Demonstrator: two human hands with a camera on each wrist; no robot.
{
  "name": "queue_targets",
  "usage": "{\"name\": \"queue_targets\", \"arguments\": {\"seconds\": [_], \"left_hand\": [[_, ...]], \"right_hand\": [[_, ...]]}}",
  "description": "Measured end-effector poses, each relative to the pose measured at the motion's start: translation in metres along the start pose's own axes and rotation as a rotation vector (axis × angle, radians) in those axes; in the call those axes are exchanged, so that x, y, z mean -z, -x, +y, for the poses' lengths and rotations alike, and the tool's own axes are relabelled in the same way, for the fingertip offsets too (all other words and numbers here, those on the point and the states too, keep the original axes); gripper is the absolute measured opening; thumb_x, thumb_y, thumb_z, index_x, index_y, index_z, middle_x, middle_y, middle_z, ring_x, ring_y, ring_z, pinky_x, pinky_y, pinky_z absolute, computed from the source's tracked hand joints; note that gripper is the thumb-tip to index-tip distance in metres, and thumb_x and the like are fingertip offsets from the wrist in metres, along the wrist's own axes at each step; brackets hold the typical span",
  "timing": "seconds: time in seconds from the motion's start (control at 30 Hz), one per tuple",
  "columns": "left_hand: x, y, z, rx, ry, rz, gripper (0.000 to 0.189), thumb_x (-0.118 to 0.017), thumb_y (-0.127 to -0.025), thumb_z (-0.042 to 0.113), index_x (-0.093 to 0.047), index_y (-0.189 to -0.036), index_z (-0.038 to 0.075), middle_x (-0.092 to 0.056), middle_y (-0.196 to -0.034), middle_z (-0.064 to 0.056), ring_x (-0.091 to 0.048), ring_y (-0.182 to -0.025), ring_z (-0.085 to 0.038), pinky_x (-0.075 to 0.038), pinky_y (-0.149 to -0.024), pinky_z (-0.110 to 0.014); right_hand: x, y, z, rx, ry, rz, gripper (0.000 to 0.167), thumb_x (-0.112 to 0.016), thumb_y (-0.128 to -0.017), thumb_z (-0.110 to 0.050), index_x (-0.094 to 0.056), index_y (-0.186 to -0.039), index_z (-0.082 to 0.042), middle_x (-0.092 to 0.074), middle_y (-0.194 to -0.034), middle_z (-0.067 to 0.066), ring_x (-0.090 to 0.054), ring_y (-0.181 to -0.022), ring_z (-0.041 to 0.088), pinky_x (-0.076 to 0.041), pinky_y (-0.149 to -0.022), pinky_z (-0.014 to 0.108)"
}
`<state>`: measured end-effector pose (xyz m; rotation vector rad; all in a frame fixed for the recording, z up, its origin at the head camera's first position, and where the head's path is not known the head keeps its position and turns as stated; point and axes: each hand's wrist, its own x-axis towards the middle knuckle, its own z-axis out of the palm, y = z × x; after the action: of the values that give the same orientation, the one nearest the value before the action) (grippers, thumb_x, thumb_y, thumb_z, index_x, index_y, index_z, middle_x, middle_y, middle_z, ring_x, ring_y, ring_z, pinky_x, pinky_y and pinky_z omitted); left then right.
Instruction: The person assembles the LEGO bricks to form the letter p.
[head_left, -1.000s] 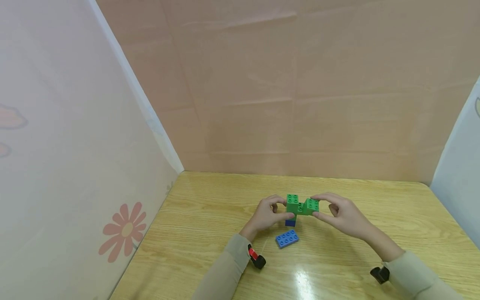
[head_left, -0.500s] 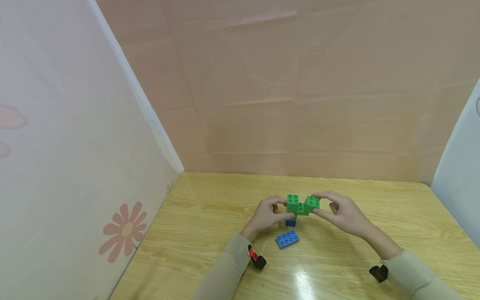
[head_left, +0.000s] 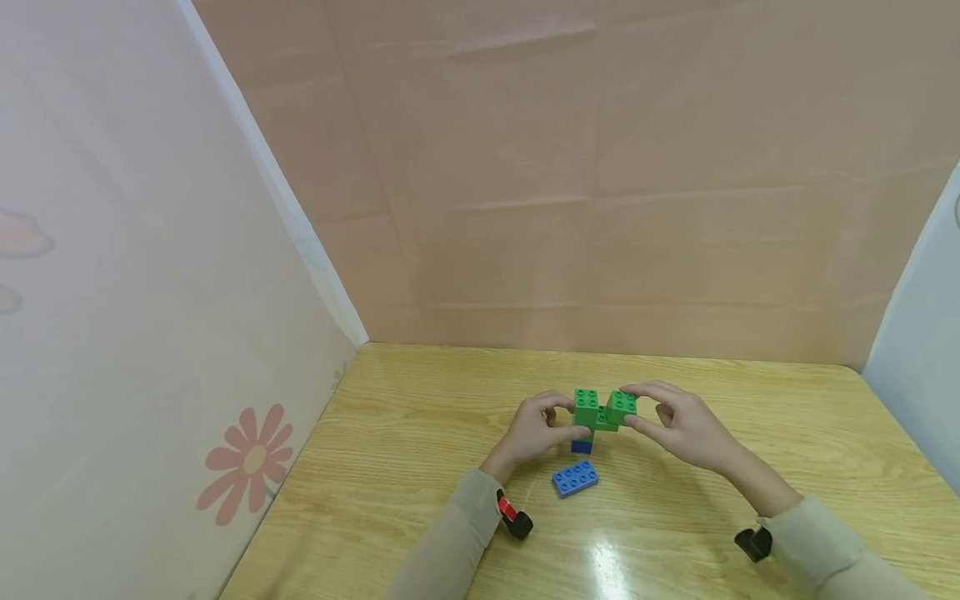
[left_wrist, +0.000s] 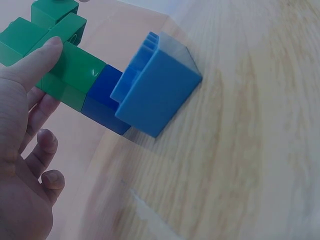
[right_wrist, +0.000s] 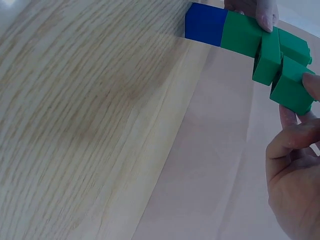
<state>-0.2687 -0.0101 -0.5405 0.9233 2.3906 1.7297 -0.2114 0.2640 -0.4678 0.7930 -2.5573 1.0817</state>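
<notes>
A small tower of toy building bricks stands upright on the table, a dark blue brick (head_left: 581,447) at its foot and a green brick (head_left: 586,410) on top. My left hand (head_left: 534,429) pinches the tower from the left, thumb in front. From its upper part a thinner green brick (right_wrist: 268,57) juts out to the right. Between thumb and fingers, my right hand (head_left: 690,429) holds another green brick (head_left: 622,407) right at that jutting end, beside the top one. Just in front of the tower, a lighter blue eight-stud brick (head_left: 575,479) lies on the table.
The wooden table (head_left: 420,467) meets a brownish sheet (head_left: 480,250) at its back edge. A pale sheet with a printed flower (head_left: 253,460) borders the left side, and another pale sheet (head_left: 918,358) the right. Each wrist bears a dark strapped device.
The green brick in my right hand has risen a little, turned slightly, then shifted a touch left over the jutting brick. My left hand and the tower have stayed nearly still.
</notes>
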Motion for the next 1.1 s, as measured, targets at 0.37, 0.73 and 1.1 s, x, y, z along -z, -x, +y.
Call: {"name": "queue_targets", "arguments": {"seconds": [0.37, 0.73, 1.1], "left_hand": [[0.0, 0.001, 0.001, 0.003, 0.001, 0.004, 0.029, -0.087, -0.088, 0.028, -0.075, -0.114, 0.021, -0.067, -0.106, 0.015, -0.044, -0.072, -0.006, -0.038, -0.065, -0.021], [0.0, -0.001, -0.001, -0.025, 0.002, 0.01, 0.027, -0.087, -0.088, 0.028, -0.075, -0.112, 0.02, -0.067, -0.104, 0.014, -0.043, -0.071, -0.006, -0.038, -0.064, -0.021], [0.0, -0.001, -0.001, -0.022, 0.002, 0.016, 0.027, -0.088, -0.087, 0.026, -0.075, -0.11, 0.021, -0.067, -0.103, 0.014, -0.044, -0.071, -0.006, -0.038, -0.064, -0.021]], "right_hand": [[0.005, -0.006, -0.003, 0.033, 0.055, -0.048, 0.039, -0.08, -0.094, -0.014, -0.068, -0.131, -0.012, -0.065, -0.107, -0.006, -0.032, -0.054, -0.001, -0.033, -0.048, 0.022], [0.008, -0.011, -0.007, 0.071, 0.098, -0.074, 0.038, -0.078, -0.095, -0.013, -0.069, -0.131, -0.01, -0.066, -0.109, -0.004, -0.033, -0.056, -0.001, -0.034, -0.049, 0.023], [0.009, -0.012, -0.008, 0.095, 0.114, -0.084, 0.037, -0.079, -0.094, -0.013, -0.069, -0.13, -0.012, -0.067, -0.112, -0.004, -0.034, -0.056, -0.001, -0.034, -0.05, 0.023]]}}
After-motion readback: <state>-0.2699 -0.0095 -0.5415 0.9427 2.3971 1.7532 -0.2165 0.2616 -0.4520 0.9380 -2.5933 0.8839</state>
